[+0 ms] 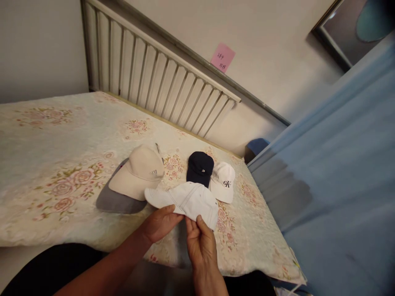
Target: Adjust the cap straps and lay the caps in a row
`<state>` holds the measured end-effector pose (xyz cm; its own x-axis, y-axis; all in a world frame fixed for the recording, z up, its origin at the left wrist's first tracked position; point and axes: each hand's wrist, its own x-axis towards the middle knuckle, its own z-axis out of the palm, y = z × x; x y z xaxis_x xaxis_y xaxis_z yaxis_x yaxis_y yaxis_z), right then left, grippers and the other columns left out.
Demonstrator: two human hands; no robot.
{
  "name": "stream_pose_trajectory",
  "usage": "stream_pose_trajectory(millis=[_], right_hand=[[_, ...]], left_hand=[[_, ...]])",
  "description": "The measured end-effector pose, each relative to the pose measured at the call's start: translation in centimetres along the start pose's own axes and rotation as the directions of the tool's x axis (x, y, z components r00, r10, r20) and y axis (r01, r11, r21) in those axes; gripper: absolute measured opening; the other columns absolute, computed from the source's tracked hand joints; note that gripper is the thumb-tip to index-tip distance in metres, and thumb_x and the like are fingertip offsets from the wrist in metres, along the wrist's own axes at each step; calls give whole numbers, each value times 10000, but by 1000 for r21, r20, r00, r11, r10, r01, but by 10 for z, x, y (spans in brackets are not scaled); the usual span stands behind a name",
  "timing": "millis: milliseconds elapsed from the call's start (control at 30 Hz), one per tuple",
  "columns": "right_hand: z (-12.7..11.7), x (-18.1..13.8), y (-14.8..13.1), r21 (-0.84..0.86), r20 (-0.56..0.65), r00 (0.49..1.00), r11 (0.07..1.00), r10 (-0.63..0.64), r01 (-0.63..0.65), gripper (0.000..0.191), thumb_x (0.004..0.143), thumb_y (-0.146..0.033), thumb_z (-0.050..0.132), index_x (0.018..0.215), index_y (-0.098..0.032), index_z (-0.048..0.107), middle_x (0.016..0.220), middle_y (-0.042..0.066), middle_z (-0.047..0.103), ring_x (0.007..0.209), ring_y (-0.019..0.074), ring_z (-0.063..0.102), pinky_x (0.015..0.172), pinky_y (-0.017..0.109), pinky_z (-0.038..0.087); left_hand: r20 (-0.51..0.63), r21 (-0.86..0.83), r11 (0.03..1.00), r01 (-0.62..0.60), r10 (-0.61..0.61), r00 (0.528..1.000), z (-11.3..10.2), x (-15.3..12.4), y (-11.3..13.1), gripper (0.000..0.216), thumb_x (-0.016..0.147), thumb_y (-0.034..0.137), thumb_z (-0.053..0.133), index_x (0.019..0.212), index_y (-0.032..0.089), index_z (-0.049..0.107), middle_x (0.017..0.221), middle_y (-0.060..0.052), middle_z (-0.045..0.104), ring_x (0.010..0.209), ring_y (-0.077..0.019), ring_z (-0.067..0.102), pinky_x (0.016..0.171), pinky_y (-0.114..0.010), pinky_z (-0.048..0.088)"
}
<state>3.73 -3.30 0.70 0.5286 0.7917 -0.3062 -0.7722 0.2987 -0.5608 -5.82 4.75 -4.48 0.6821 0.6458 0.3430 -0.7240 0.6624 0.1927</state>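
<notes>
A light white cap [185, 200] is held over the near edge of a bed. My left hand [160, 223] grips it from below near the brim, fingers closed on the fabric. My right hand [200, 243] pinches the lower edge of its crown. Behind it on the bedspread lie a beige cap [138, 172] stacked on a grey cap [115, 201], a navy cap [200, 167], and a white cap with a black logo [224, 183].
The bed carries a pale floral bedspread [61, 156]. A white slatted radiator [160, 78] stands along the wall behind it, with a pink sticky note [222, 57] above. A blue curtain [339, 172] hangs at the right.
</notes>
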Motion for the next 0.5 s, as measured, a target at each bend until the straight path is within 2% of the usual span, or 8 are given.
stream_pose_trajectory(millis=[500], right_hand=[[0, -1, -2, -8, 10, 1000, 1000, -4, 4, 672, 690, -25, 676, 1309, -207, 488, 1193, 72, 672, 1126, 230, 619, 1016, 448, 477]], left_hand=[[7, 34, 999, -1, 1, 1000, 0, -1, -1, 577, 887, 125, 406, 1453, 199, 319, 1355, -85, 559, 1328, -240, 409, 1152, -463, 148]])
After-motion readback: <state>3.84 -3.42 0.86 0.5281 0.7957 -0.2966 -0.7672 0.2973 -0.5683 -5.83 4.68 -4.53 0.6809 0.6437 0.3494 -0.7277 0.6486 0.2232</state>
